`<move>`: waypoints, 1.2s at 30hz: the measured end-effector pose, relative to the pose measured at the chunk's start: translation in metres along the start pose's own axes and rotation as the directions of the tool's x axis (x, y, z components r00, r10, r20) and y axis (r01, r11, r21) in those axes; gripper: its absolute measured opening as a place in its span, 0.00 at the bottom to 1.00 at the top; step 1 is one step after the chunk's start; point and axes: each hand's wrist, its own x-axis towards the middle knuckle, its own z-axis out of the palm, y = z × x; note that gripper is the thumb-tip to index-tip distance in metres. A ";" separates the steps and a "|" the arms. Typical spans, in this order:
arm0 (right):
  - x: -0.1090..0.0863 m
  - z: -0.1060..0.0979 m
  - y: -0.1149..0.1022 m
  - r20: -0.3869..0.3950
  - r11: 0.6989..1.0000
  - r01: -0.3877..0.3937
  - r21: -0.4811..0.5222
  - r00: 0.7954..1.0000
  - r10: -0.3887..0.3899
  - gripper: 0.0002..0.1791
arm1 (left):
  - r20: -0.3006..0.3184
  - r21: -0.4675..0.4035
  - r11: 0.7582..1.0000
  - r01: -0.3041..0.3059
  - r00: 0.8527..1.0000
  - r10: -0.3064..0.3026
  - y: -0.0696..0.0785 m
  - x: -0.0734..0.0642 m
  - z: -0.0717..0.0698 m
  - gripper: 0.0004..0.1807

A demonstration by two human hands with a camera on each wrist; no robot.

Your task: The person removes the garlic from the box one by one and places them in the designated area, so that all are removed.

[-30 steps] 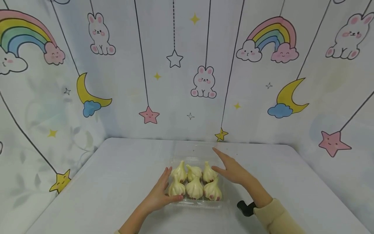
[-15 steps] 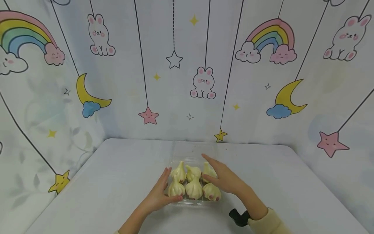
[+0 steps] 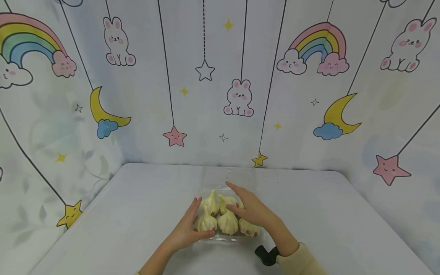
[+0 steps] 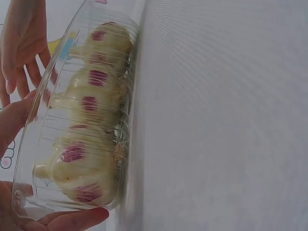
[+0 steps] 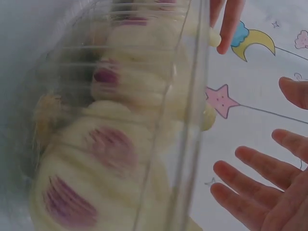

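A clear plastic box (image 3: pixel 237 239) of garlic bulbs (image 3: pixel 228 223) sits on the white table, its transparent lid (image 3: pixel 227 175) laid back behind it. Several bulbs stand in two rows, necks upward, with purple patches visible through the wall in the left wrist view. At the box's left end my left hand (image 3: pixel 187 227) holds it, thumb over the front rim and fingers along the side. My right hand (image 3: pixel 252 209) hovers over the right-hand bulbs with fingers extended and nothing in them. It partly hides the back-right garlic; the right wrist view shows the fingers spread above the rim.
The white table (image 3: pixel 137 206) surrounds the box. A curtain (image 3: pixel 144 95) printed with rabbits, moons and stars closes off the back and sides. A black curved piece (image 3: pixel 266 256) shows beside the right sleeve (image 3: pixel 299 259). Tiny dark specks lie near the lid.
My right hand has moved left across the box, from its right edge to above the right-hand bulbs. The left hand, box and garlic have stayed in place.
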 end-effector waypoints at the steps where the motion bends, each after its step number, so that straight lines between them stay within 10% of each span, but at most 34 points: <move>1: 0.002 0.002 -0.001 0.003 1.000 -0.003 0.005 1.000 0.003 0.36 | 0.001 -0.001 1.000 0.000 1.000 0.000 0.000 0.000 0.000 0.57; 24: 0.032 0.040 -0.010 -0.066 0.981 -0.036 -0.192 0.998 0.024 0.36 | -0.006 0.017 0.999 -0.029 1.000 0.029 -0.002 -0.001 0.002 0.56; 36: 0.045 0.060 -0.017 -0.077 0.892 -0.210 -0.400 0.978 0.196 0.40 | -0.019 -0.006 1.000 -0.026 0.999 0.026 -0.002 0.000 0.003 0.56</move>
